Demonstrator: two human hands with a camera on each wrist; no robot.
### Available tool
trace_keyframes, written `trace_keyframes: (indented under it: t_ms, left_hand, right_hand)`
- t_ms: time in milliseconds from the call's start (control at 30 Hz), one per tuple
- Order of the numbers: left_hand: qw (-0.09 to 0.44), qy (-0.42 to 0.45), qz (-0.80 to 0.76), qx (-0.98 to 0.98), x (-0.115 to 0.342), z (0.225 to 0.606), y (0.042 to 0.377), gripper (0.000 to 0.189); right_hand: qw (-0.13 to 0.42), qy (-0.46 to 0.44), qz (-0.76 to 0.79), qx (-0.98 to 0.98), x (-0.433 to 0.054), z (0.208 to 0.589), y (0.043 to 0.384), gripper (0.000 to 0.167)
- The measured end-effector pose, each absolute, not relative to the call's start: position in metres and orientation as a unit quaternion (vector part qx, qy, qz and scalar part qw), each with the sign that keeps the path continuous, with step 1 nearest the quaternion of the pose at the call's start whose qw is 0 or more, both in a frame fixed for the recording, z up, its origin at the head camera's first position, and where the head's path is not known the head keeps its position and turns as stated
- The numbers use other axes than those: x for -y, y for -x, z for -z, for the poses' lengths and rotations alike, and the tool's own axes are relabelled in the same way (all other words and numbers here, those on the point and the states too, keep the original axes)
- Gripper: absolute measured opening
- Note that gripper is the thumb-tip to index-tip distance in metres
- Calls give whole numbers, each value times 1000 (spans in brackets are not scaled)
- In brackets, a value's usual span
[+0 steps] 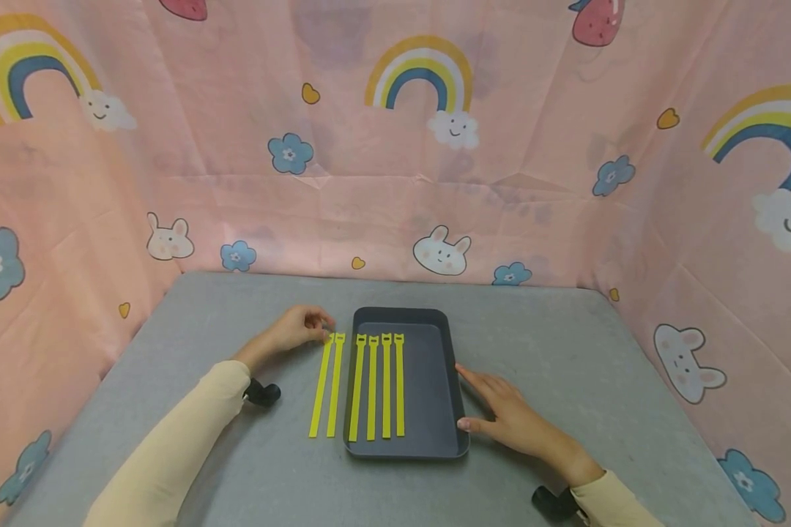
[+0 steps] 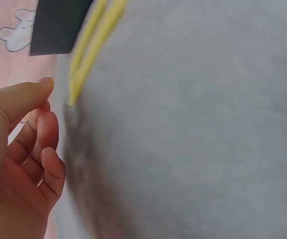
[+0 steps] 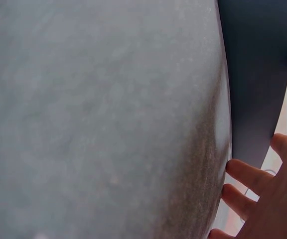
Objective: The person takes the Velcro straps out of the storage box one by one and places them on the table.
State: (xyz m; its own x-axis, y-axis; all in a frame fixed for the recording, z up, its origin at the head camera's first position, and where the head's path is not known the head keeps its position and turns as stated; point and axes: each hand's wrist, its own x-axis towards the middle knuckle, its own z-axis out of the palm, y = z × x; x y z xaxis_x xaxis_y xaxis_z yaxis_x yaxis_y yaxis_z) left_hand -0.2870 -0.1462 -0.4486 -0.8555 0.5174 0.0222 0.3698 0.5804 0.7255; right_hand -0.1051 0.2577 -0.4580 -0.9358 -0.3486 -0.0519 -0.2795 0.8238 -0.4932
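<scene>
Two yellow cable tie straps [image 1: 327,386] with slotted heads lie side by side on the table, left of a dark grey tray [image 1: 433,395]. Several matching straps [image 1: 386,388] lie lengthwise in the tray's left half. My left hand [image 1: 295,327] is at the head of the outermost strap, its fingers loosely bent. In the left wrist view, the thumb [image 2: 34,92] is close beside the strap ends, with nothing seen in its grasp. My right hand [image 1: 514,413] touches the tray's right side with thumb and fingertips, fingers spread in the right wrist view.
The grey table [image 1: 540,329] surrounds the tray. A pink patterned cloth [image 1: 369,197] hangs behind it and along both sides. Black wrist cameras sit on the left wrist [image 1: 262,393] and right wrist [image 1: 554,503].
</scene>
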Motion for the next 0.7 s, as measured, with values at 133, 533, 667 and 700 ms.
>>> trace_keyframes:
  t_ms: [133,533,667,700]
  left_hand:
    - [82,-253,-389,-882,144,438,287,23]
    - [43,-276,-395,-875,134,414,293,24]
    - [38,-281,-395,-874,129,409,291,21]
    - [37,-283,-395,-873,128,409,291,20]
  right_hand:
    - [67,166,246,-953,-258,459,106,86]
    - [60,168,240,-954,-257,459,106,86]
    - [63,167,241,-954,-257,459,106,86]
    - [63,168,241,-954,-257,459,106,86]
